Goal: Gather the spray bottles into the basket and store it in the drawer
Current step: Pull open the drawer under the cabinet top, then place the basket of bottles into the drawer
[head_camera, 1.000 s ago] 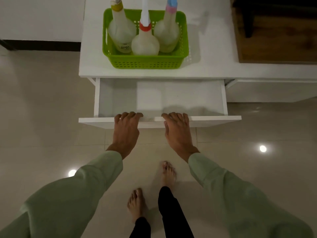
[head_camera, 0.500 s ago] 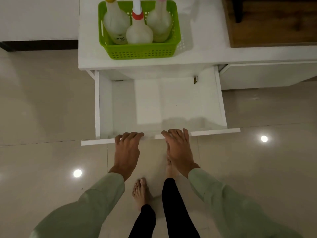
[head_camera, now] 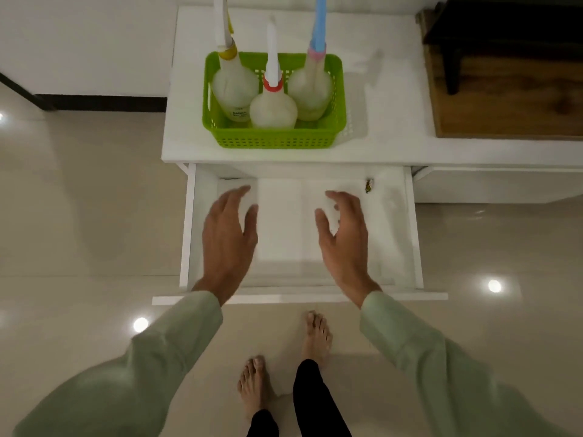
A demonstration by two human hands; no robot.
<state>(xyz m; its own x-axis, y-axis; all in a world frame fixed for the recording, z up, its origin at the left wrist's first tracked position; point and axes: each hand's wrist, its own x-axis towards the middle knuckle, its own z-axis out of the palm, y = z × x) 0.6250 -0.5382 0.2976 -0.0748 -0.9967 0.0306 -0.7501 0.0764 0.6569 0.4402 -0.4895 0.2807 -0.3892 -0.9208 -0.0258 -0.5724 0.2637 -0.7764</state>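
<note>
Nearest, both hands hang over the open drawer (head_camera: 407, 234), left hand (head_camera: 227, 239) and right hand (head_camera: 344, 244) spread and empty, palms facing each other. Beyond, the green basket (head_camera: 274, 138) sits on the white cabinet top (head_camera: 394, 121), holding three upright spray bottles (head_camera: 273, 110).

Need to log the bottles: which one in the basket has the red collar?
The middle spray bottle, shortest and nearest the basket's front wall; the left bottle's collar is yellow, the right bottle's pink.

Both hands (head_camera: 285, 238) spread, seemingly holding nothing.
</note>
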